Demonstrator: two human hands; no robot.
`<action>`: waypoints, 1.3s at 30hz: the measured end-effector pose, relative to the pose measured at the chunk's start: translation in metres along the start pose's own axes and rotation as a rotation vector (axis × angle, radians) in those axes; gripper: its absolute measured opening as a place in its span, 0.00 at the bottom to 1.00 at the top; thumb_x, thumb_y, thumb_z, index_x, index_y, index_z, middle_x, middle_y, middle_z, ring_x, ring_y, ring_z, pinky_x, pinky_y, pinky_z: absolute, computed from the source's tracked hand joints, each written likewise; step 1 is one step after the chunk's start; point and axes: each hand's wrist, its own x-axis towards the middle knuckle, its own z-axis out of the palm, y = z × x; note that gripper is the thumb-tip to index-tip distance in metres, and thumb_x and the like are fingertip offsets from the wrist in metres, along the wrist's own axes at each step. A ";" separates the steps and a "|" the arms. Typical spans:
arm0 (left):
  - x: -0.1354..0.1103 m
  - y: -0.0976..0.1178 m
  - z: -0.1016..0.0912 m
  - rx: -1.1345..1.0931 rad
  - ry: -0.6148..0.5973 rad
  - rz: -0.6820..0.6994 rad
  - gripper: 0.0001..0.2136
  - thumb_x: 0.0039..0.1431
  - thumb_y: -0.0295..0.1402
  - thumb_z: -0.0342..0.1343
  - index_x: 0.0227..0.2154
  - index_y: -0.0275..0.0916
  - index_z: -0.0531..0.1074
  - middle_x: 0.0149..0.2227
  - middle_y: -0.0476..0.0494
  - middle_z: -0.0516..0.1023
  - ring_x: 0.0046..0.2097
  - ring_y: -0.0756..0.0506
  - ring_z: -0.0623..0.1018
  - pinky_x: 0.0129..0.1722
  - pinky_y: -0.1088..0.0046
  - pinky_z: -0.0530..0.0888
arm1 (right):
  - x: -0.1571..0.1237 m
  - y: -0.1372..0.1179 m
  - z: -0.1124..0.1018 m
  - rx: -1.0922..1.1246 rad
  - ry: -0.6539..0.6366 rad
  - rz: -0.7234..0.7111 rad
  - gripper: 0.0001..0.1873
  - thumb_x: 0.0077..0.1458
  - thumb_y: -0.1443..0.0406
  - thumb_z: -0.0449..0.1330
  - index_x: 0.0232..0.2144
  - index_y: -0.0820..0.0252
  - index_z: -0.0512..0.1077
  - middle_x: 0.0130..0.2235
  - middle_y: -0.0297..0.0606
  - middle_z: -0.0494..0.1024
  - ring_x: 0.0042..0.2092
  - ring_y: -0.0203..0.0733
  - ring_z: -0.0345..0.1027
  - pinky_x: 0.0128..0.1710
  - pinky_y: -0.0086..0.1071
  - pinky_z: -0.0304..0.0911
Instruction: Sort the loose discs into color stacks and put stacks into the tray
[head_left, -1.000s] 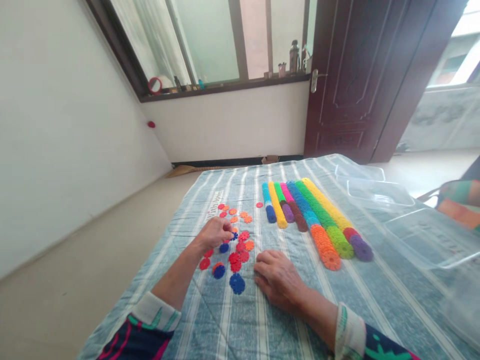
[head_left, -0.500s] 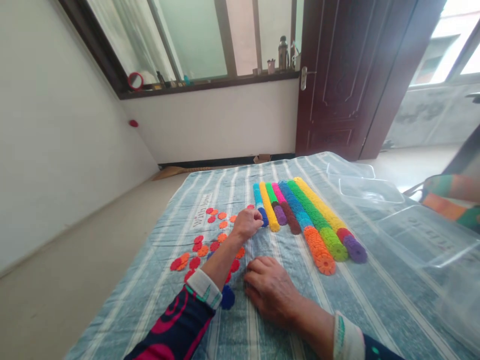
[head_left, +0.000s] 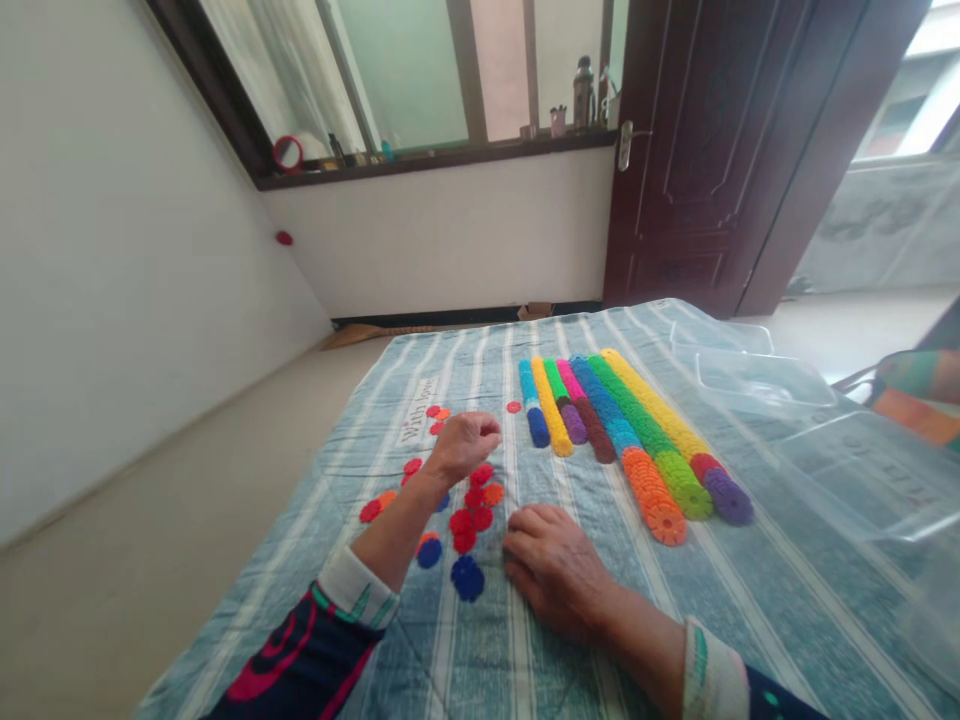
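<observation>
My left hand (head_left: 463, 445) hovers over scattered plastic flower-shaped discs, its fingertips drawn together. Whether a disc is pinched in them does not show. Beneath and around it lie red discs (head_left: 463, 522), a few orange ones (head_left: 493, 494) and dark blue ones (head_left: 468, 578); the forearm hides some. My right hand (head_left: 559, 572) rests on the cloth to the right of these discs with its fingers curled under, hiding anything inside. Farther right, discs of one kind are lined up in rows: a light-to-dark blue row (head_left: 531, 400), a yellow row (head_left: 551, 405), and several longer ones ending in orange (head_left: 654, 498).
A striped blue-grey cloth (head_left: 315, 560) covers the surface. Clear plastic boxes (head_left: 847, 480) stand at the right. One red disc (head_left: 514, 407) lies alone left of the rows. Beyond are a dark red door (head_left: 697, 150) and a windowsill (head_left: 450, 160) with small items.
My left hand has moved left, from the near end of the blue row to above the loose discs. My right hand stays curled on the cloth. The view has shifted slightly.
</observation>
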 end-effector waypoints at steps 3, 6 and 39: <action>-0.024 -0.018 -0.025 0.009 -0.033 -0.029 0.08 0.50 0.31 0.54 0.19 0.39 0.74 0.21 0.51 0.72 0.28 0.49 0.72 0.31 0.74 0.66 | -0.002 -0.001 -0.002 0.016 -0.003 0.004 0.04 0.58 0.70 0.59 0.31 0.59 0.69 0.38 0.38 0.73 0.43 0.44 0.64 0.45 0.40 0.59; -0.049 -0.036 -0.044 0.016 -0.101 -0.096 0.08 0.49 0.33 0.54 0.19 0.39 0.73 0.21 0.52 0.72 0.27 0.49 0.71 0.30 0.74 0.65 | -0.004 -0.001 -0.002 0.040 0.000 0.000 0.04 0.59 0.70 0.57 0.32 0.59 0.69 0.39 0.38 0.73 0.44 0.44 0.64 0.45 0.39 0.59; -0.029 0.006 -0.005 -0.311 -0.146 -0.066 0.08 0.46 0.35 0.56 0.18 0.38 0.70 0.20 0.53 0.66 0.26 0.50 0.66 0.29 0.73 0.63 | 0.000 -0.003 -0.003 0.010 0.009 0.009 0.03 0.58 0.70 0.60 0.32 0.58 0.69 0.39 0.37 0.75 0.42 0.44 0.65 0.43 0.39 0.60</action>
